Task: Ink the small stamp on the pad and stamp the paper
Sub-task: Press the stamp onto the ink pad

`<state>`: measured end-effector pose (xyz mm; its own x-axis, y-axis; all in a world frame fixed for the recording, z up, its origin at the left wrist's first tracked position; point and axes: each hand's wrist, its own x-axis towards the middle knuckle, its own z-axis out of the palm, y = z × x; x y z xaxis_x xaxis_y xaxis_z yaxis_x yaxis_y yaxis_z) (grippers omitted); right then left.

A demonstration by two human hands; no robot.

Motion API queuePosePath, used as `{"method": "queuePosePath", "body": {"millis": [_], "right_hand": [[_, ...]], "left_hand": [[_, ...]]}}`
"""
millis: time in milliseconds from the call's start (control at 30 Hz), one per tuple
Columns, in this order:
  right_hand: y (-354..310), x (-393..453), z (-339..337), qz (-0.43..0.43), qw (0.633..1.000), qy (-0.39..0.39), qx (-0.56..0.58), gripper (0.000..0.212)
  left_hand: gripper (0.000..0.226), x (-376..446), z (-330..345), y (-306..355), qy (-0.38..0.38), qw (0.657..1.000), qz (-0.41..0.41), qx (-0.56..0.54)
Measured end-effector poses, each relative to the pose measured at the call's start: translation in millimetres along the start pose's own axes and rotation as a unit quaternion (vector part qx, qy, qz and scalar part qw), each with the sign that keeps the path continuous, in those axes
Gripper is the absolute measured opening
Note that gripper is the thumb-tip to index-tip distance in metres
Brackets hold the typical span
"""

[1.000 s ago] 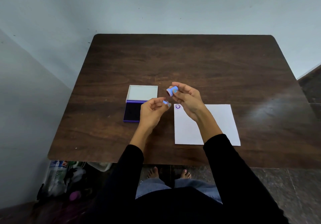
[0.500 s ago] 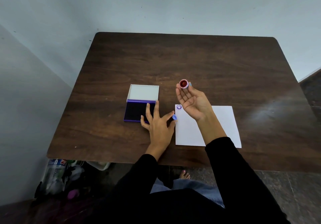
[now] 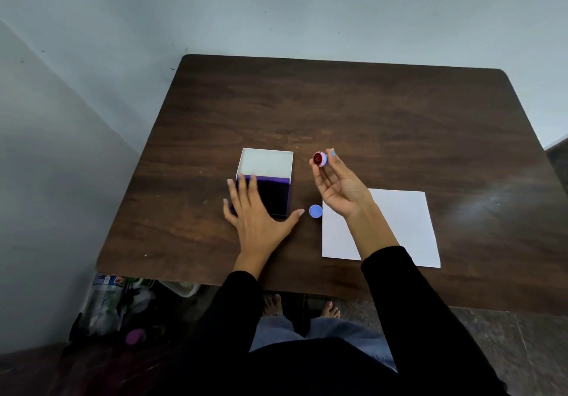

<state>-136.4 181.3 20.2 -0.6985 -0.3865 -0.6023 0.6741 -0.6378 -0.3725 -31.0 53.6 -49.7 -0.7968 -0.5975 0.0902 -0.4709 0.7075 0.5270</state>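
Observation:
My right hand point(image 3: 339, 185) is raised above the table and pinches the small stamp point(image 3: 319, 159) at its fingertips, red face turned toward me. My left hand point(image 3: 256, 211) lies flat with fingers spread on the near part of the open ink pad point(image 3: 276, 194), whose dark purple pad shows beside it; the white lid point(image 3: 266, 162) stands open behind. The stamp's round blue cap point(image 3: 315, 211) lies on the table between the pad and the white paper point(image 3: 399, 226). My right wrist hides the paper's top-left corner.
The dark wooden table point(image 3: 338, 112) stands against a pale wall. Under its near left edge are plastic bags and bottles point(image 3: 116, 303) on the floor. My bare feet point(image 3: 301, 308) show below the table edge.
My left hand put the blue cap down beside the paper, then slid left onto the ink pad. My right hand turned the stamp face up and holds it raised.

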Motion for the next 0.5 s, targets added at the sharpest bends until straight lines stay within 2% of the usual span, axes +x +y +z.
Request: {"method": "queuePosePath", "body": {"millis": [100,300,400,500], "right_hand": [[4,4,2,0.004,1.0,0.005,-0.01,0.011],[26,12,11,0.02,0.998,0.023,-0.047,0.019],[38,17,16,-0.039,0.984,0.055,-0.165,0.019],[54,22,17,-0.134,0.935,0.07,-0.321,0.032]], "left_hand": [[0.128,4,-5,-17,-0.012,0.999,-0.032,0.015],[0.126,-2,-6,-29,-0.034,0.999,-0.039,-0.016],[0.125,-4,-7,-29,-0.027,0.999,-0.039,-0.025],[0.128,-6,-7,-29,-0.017,0.999,-0.038,-0.024]]}}
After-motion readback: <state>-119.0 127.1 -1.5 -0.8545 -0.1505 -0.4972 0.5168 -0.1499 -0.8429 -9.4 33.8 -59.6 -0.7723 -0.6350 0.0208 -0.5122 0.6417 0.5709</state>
